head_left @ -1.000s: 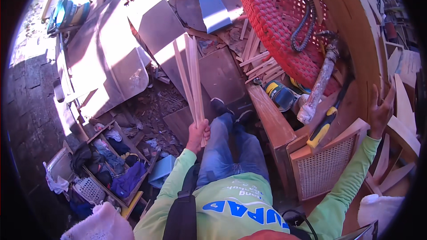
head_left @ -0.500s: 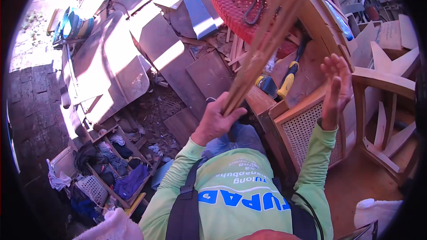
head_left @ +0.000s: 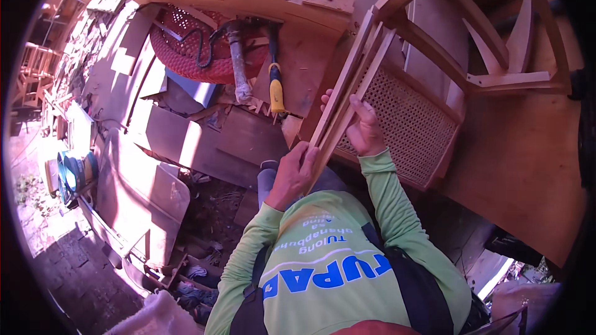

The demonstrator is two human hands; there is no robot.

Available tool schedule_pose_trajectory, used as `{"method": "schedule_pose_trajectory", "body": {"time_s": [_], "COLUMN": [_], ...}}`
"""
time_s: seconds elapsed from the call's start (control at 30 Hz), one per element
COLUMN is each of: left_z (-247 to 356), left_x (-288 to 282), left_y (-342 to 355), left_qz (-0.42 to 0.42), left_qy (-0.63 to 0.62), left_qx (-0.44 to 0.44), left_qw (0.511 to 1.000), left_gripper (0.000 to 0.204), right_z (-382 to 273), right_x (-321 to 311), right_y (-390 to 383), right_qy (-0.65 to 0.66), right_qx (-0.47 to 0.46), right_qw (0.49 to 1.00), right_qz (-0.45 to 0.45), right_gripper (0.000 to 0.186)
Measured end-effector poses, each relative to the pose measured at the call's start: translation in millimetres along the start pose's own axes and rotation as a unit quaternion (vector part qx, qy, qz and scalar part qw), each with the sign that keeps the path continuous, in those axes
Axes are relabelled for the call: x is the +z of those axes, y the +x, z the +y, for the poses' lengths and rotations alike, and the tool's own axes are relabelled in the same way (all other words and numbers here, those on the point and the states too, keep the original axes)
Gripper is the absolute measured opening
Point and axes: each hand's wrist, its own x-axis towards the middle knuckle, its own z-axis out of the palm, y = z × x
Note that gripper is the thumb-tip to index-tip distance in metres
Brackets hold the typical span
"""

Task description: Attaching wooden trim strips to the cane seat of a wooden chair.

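with my left grip (head_left: 290, 174) i hold the wooden strips (head_left: 343, 79) near their lower end, just in front of the body. my right grip (head_left: 365, 131) is at half past two from the middle of my view, higher on the same strips, with the thumb on the near side and fingertips (head_left: 326, 97) showing across on the other side. so both grips are clamped on the bundle. i judge that two holding places are used because strips so long and thin can swing or spread if only one end is held. their upper ends point to one o'clock, before the chair frame (head_left: 436, 56); whether they touch it, i cannot tell. the cane panel (head_left: 403, 121) is behind them, between two and three o'clock. the yellow-handled tool (head_left: 275, 93) lies a little before twelve, apart from both grips, maybe put there to stay within reach.

compared with the frame of half a second ago, the right grip is no more empty and raised with its fingers apart; it has joined the left one on the strips. the view also turns to the right: the red woven piece (head_left: 186, 65) goes from about twelve to ten o'clock, and the chair frame from three to two.
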Motion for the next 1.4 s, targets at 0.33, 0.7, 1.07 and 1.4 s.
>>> {"method": "schedule_pose_trajectory", "body": {"time_s": [0.33, 0.7, 1.07, 1.4], "left_z": [-12.0, -10.3, -15.6, -8.8], "left_x": [1.9, -6.7, -1.3, -6.7], "left_y": [-4.4, -4.6, 6.4, 16.2], "left_qz": [-0.030, -0.030, -0.054, -0.071], "left_qy": [-0.091, -0.207, -0.128, 0.041], "left_qx": [-0.085, -0.107, -0.124, -0.090], "left_qw": [0.992, 0.972, 0.983, 0.993], "left_gripper": [0.029, 0.026, 0.023, 0.030], "right_z": [31.0, 35.9, 38.8, 40.1], "right_x": [-33.3, -19.3, -29.1, -27.0], "right_y": [-9.6, -6.7, -4.4, -4.4], "right_qy": [0.099, 0.075, 0.170, 0.158], "right_qx": [0.013, 0.002, 0.007, -0.030], "right_qw": [0.994, 0.994, 0.985, 0.987], "right_qz": [0.032, 0.084, 0.015, 0.023], "right_gripper": [0.041, 0.038, 0.046, 0.048]}}
